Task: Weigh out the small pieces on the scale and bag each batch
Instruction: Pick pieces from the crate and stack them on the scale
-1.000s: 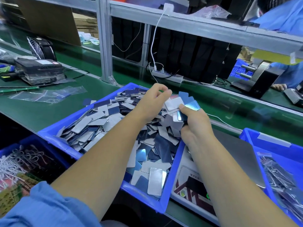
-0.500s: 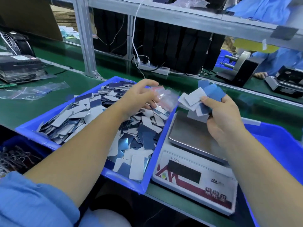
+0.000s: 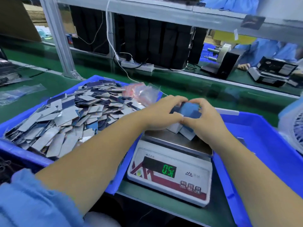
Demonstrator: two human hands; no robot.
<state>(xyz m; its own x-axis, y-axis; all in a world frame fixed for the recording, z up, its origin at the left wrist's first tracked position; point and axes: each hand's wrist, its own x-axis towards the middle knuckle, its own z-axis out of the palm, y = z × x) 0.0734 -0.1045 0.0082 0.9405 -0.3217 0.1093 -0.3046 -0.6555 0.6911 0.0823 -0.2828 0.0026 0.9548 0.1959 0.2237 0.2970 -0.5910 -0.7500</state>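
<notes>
Now both over the scale's steel pan [image 3: 164, 138]: left hand [image 3: 161, 114] and right hand [image 3: 205, 119] cupped together around one small stack of pieces [image 3: 188, 110], thumbs nearly touching at the front, fingertips meeting at the back. Half a second ago apart, left over the left bin near a clear bag, right alone lifting a fanned bunch above the pan; since then brought together and lowered, bottom cards of the stack touching the pan. Display [image 3: 168, 170] below the wrists lit green, reading something like 0.5, last digit blurred; previously dark. Left of the left forearm, left bin [image 3: 14, 149] heaped with loose grey and blue pieces. Just beyond the left hand, empty clear bags [image 3: 142, 94] lying at the bin's far corner. Right of the right forearm, right bin [image 3: 262, 128].
</notes>
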